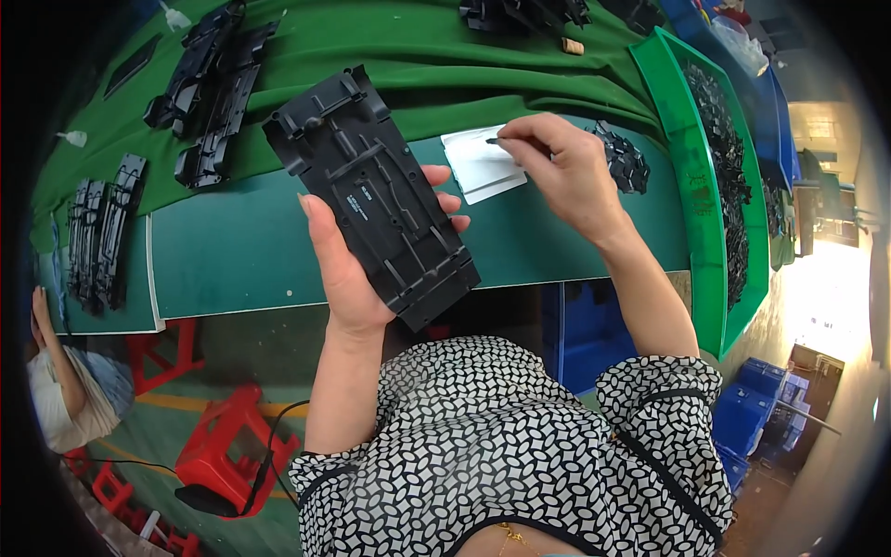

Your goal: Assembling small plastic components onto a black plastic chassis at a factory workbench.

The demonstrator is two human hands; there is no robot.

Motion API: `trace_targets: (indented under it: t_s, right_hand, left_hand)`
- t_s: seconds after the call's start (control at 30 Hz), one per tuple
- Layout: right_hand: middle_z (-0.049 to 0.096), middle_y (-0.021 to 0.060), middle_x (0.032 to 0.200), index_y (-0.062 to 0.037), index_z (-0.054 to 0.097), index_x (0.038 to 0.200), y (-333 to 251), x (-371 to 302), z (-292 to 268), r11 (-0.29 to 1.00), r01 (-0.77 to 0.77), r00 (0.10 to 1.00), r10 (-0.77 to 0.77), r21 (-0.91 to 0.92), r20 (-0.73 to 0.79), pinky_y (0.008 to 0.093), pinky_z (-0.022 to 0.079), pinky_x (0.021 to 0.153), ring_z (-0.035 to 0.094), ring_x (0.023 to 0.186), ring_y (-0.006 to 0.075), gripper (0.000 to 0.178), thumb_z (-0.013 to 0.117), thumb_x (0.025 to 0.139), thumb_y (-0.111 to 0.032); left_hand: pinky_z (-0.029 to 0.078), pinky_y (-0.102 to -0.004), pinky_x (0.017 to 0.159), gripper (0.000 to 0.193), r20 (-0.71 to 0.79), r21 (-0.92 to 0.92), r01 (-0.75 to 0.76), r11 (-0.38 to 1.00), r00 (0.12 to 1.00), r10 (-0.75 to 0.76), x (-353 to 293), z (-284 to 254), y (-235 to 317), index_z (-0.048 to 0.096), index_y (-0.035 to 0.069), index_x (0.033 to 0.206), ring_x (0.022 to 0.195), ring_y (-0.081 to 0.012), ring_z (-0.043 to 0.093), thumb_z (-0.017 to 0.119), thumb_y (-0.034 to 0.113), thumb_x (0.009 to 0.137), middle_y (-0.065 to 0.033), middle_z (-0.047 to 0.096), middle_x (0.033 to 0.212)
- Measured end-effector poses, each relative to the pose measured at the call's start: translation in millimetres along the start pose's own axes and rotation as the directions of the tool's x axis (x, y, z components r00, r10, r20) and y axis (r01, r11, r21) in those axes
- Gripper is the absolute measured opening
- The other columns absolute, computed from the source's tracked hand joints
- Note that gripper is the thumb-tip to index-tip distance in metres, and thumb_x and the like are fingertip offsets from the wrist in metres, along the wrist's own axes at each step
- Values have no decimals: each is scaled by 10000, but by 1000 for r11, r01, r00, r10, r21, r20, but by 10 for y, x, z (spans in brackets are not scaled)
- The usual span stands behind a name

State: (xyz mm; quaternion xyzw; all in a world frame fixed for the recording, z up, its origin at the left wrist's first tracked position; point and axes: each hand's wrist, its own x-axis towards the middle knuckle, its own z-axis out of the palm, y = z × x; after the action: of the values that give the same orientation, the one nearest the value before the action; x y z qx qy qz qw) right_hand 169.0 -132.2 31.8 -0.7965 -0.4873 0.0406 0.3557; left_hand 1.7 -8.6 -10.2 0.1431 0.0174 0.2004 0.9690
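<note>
My left hand [342,274] is wrapped round a long black moulded plastic part [385,209], the thumb along its left edge and the fingertips showing past its right edge. The part is tilted up over the table's front edge, its ribbed face and small white printing toward me. My right hand [566,172] pinches a small black piece [493,141] between thumb and fingertips. That piece is just above a white pad of sheets [484,178] on the table. To the right of this hand lies a pile of small black pieces [624,160].
A green bin [691,200] full of small black pieces stands at the table's right end. More black moulded parts [218,102] lie on green cloth [408,56] at the far left, with others stacked at the near left. A red stool [223,441] and another person's arm [58,348] are at lower left.
</note>
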Motion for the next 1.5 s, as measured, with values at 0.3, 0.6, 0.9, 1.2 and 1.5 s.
trace_targets:
  t_s: [0.3,0.6,0.9,1.2,1.5]
  right_hand:
    - [580,120,836,7,623,872,38,-31,15,996,11,1000,-11,-84,-2,358,481,665,584,749,285,82,604,817,-50]
    - [531,140,796,35,589,832,60,4,51,937,218,975,-198,-273,100,391,469,666,551,760,311,78,568,760,15]
    - [533,112,826,1,594,853,50,-20,54,931,215,976,-195,-295,95,376,470,633,563,745,294,61,613,804,-32]
    - [629,131,829,31,607,911,-204,-120,-91,984,-48,997,58,172,-57,266,493,646,632,732,212,91,597,829,-7]
    - [618,100,815,-14,634,900,-586,-574,-42,980,157,985,-145,124,-98,286,500,579,614,672,221,208,674,716,73]
  left_hand:
    - [529,-502,802,813,18,32,-8,999,1000,8,3,11,4,350,19,1322,959,-297,604,245,687,870,-235,501,1203]
    - [527,-509,800,807,22,43,-9,999,1000,8,11,1,5,352,32,1322,955,-294,606,249,690,867,-233,508,1196]
    - [521,-510,804,807,21,45,-11,999,1000,10,3,-4,4,348,39,1326,956,-292,602,259,694,864,-233,507,1196]
    - [505,-517,837,818,-4,-32,15,999,1000,-16,-4,9,15,334,35,1339,983,-304,592,274,696,859,-233,491,1221]
    - [499,-529,852,832,68,-52,8,999,998,-4,24,-32,21,334,29,1339,998,-316,587,300,700,850,-245,476,1240]
